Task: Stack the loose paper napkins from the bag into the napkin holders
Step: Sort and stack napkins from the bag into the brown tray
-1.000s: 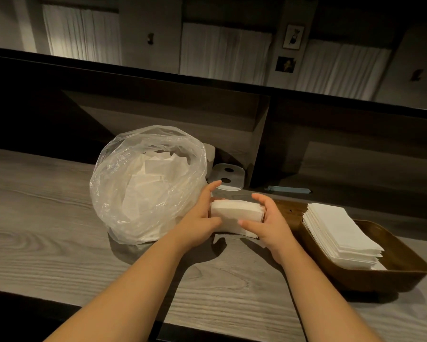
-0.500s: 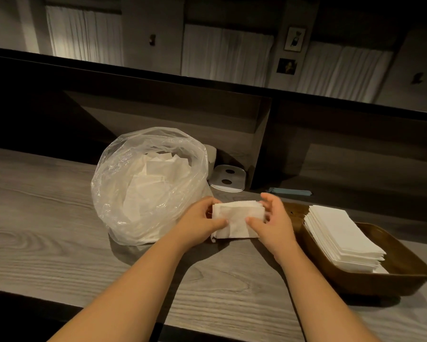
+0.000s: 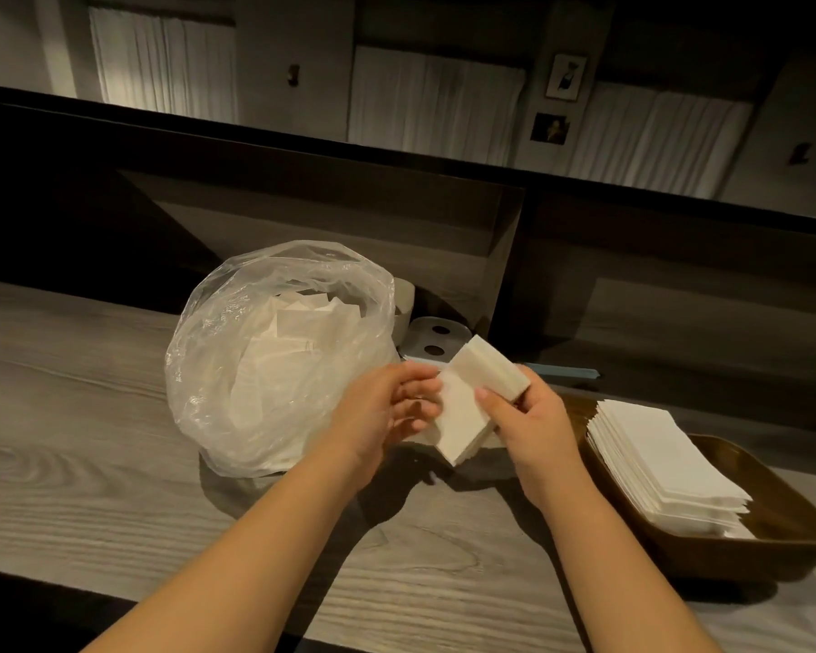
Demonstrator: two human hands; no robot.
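Note:
A thick bundle of white napkins [image 3: 467,407] is tilted on end above the counter, between both hands. My right hand [image 3: 533,421] grips its upper right side, thumb on the front face. My left hand [image 3: 387,412] touches its left edge with loosely bent fingers. To the left stands a clear plastic bag [image 3: 274,365] with loose white napkins inside. On the right a brown wooden napkin holder [image 3: 783,520] carries a neat napkin stack [image 3: 655,459].
A grey wood-grain counter [image 3: 90,440] spreads under everything. Behind the bag stands a small pale dispenser with two dark holes [image 3: 434,341]. A dark partition wall [image 3: 330,214] rises at the back, and a thin blue strip [image 3: 566,372] lies near it.
The napkin bundle has been lifted and turned from flat and level to a tilted, upright angle. My right hand rose with it; my left hand slid to its left edge.

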